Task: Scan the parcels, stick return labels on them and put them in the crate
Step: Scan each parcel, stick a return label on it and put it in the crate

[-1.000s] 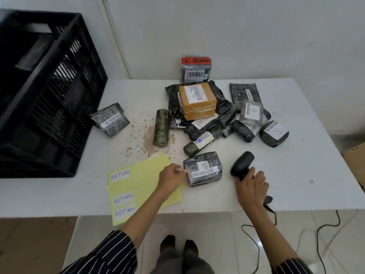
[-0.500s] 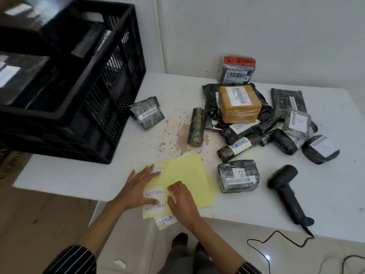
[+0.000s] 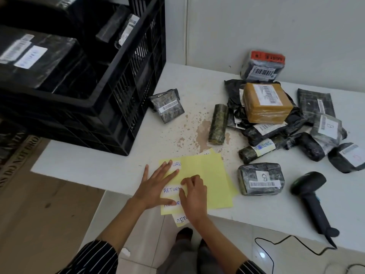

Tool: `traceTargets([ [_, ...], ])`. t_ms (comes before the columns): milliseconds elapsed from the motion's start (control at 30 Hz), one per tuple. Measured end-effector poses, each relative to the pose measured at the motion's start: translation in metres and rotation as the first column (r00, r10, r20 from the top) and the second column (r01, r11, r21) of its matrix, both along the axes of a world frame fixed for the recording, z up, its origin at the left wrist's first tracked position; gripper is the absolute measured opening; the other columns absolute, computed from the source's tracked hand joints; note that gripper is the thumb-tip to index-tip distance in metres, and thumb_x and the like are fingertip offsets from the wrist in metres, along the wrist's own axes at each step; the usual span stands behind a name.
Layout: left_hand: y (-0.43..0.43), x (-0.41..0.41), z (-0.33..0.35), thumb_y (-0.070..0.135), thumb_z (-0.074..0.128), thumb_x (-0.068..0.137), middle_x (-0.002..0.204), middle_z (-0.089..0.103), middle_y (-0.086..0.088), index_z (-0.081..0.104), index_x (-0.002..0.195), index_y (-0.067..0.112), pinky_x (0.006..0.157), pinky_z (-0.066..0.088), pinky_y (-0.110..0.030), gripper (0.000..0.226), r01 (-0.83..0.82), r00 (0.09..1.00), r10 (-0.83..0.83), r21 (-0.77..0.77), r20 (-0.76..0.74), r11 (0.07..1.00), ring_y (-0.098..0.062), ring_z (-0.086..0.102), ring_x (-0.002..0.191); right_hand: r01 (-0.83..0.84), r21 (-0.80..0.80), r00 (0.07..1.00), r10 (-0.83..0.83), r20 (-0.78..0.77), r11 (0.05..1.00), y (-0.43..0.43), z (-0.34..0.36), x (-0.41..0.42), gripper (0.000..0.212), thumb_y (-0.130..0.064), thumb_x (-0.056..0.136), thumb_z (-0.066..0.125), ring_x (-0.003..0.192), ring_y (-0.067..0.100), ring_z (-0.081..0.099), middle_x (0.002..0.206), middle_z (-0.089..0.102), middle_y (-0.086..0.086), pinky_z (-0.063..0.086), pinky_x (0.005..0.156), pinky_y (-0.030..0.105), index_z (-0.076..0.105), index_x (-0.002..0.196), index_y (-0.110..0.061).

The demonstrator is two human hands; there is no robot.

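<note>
Left hand (image 3: 156, 186): flat, fingers straight, pressing the yellow sheet (image 3: 209, 175).
Right hand (image 3: 194, 196): pinching one label (image 3: 170, 191) (marked RETURN).

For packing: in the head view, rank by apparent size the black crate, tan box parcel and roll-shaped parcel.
1. black crate
2. tan box parcel
3. roll-shaped parcel
The parcels lie close together, so nearness hardly matters.

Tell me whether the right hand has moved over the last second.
Yes: the right hand crossed from right of parcel 8 to its left, onto the label sheet.
</note>
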State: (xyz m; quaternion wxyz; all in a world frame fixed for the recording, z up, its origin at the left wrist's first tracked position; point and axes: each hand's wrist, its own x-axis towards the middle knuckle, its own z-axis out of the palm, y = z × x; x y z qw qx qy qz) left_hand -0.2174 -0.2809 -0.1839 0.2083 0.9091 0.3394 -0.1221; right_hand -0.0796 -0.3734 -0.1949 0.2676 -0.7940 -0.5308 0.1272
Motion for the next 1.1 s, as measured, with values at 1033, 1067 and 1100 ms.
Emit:
traceTargets([
  [1033,0.0018,-0.0005,-0.0062,0.085,0.027,0.061,0.148,-0.036,0.013,-0.033,0.130,0.053,0.098,-0.036,-0.043,0.097,0.006,1.000,-0.006,0.022,0.010,1.000,-0.001,-0.034,0.134,0.056,-0.012,0.998,-0.056,-0.042,0.998,0.0030,-0.0026,-0.0051,0.021,-0.002,0.070,0.070,0.075,0.026,0.056,0.090,0.055,0.008,0.043,0.061,0.034,0.061,0.088,-0.007],
  [1067,0.0018,-0.0005,-0.0061,0.086,0.028,0.061,0.149,-0.034,0.013,-0.032,0.131,0.052,0.098,-0.036,-0.043,0.098,0.003,1.000,-0.003,0.019,0.024,1.000,-0.001,-0.033,0.134,0.058,-0.006,0.997,-0.058,-0.040,0.998,0.0030,-0.0023,-0.0054,0.019,-0.002,0.071,0.070,0.074,0.025,0.056,0.089,0.055,0.007,0.044,0.060,0.035,0.061,0.088,-0.007],
  [1100,0.0015,-0.0005,-0.0058,0.088,0.029,0.060,0.150,-0.032,0.013,-0.029,0.133,0.051,0.099,-0.035,-0.043,0.100,0.002,0.999,-0.003,0.016,0.034,1.000,-0.001,-0.032,0.135,0.058,0.001,0.998,-0.058,-0.029,0.998,0.0035,-0.0018,-0.0058,0.017,0.000,0.071,0.069,0.070,0.024,0.055,0.086,0.055,0.006,0.044,0.059,0.035,0.060,0.083,-0.007],
])
